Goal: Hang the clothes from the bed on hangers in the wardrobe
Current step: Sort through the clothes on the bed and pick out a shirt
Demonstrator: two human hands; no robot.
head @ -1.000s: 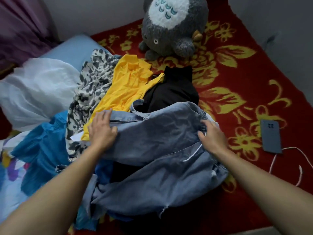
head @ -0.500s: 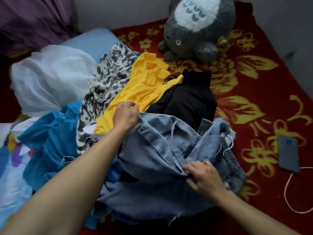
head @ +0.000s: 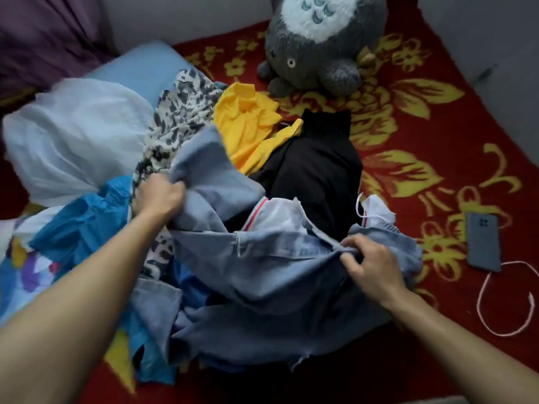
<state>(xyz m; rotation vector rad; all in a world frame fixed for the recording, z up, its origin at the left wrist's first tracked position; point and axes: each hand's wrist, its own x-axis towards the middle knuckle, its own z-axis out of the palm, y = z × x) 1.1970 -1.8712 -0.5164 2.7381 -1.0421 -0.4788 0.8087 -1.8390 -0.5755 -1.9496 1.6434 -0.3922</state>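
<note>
Denim garment bunched in both fists, left hand and right hand; lifting may drag the black top beneath.

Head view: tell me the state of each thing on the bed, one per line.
Denim garment: bunched, lifted, held by both hands.
Left hand: grips its upper fold.
Right hand: pinches its near edge.
Yellow shirt: crumpled in the pile.
Black garment: partly under the denim garment.
Phone: lying back up.
Cable: looped beside the phone.
</note>
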